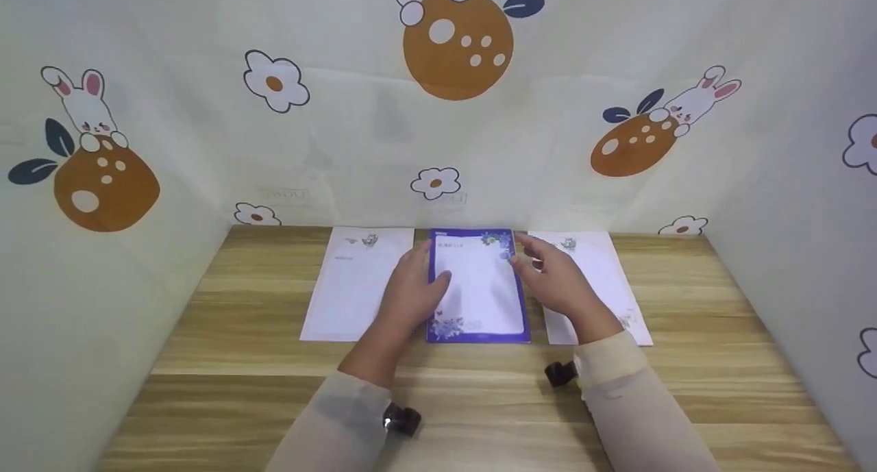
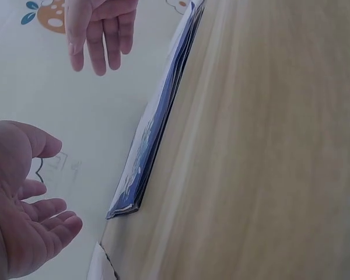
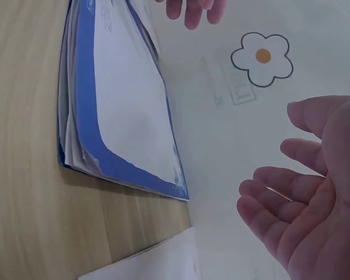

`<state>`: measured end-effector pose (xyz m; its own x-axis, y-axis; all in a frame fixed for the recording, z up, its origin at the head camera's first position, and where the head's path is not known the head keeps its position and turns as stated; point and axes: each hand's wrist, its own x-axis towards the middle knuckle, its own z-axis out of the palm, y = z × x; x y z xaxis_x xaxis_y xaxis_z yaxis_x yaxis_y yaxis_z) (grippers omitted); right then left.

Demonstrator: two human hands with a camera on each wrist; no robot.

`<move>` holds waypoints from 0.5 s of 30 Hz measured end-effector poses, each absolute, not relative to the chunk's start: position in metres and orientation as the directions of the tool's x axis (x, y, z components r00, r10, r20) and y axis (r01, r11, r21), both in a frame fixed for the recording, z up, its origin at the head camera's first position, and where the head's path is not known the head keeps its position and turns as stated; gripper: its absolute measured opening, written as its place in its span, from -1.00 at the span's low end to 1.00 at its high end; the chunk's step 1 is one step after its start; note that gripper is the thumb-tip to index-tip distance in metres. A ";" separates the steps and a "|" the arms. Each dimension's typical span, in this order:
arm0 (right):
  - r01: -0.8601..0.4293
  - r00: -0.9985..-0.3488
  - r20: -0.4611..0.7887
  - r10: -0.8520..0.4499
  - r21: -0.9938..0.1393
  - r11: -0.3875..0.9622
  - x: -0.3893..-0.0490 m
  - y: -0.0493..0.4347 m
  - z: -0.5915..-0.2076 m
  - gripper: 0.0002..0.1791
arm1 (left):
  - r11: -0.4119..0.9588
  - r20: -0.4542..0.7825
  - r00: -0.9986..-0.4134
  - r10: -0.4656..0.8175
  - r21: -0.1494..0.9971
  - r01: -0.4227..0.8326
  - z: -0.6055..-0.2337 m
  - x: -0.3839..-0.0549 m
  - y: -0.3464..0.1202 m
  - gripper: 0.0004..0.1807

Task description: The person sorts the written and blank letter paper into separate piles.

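Observation:
A writing pad [image 1: 479, 290] with a blue-purple border, white middle and printed blue flowers lies flat on the table. Its edge shows several paper layers in the right wrist view. My left hand [image 1: 411, 287] hovers at the pad's left side, thumb above its edge. On the opposite side my right hand [image 1: 551, 273] hovers, palm turned inward and fingers loosely bent. Both wrist views show the left hand [image 2: 32, 201] and right hand [image 3: 309, 192] apart from the pad, holding nothing. White printed sheets lie on either side, a left sheet [image 1: 346, 294] and a right sheet [image 1: 604, 266] partly covered by my right hand.
The wood-grain table [image 1: 473, 403] backs onto a pale cloth wall [image 1: 342, 150] printed with rabbits, oranges and flowers. Side walls of the same cloth enclose the table. Small black devices [image 1: 403, 419] are strapped at both wrists.

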<state>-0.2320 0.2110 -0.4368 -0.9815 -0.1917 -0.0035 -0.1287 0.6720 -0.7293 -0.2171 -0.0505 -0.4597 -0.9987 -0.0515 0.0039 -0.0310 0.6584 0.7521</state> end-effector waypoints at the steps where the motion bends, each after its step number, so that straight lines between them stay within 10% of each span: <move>1: -0.121 -0.982 -0.009 -0.187 -0.731 0.672 -0.231 0.209 -0.437 -0.31 | 0.660 0.002 -0.999 -0.048 0.751 -0.030 -0.460 -0.217 -0.051 -0.19; 15: -0.058 -0.970 -0.134 -0.201 -0.678 0.733 -0.228 0.204 -0.464 -0.09 | 0.652 -0.181 -0.982 0.045 0.750 -0.108 -0.475 -0.217 -0.053 0.04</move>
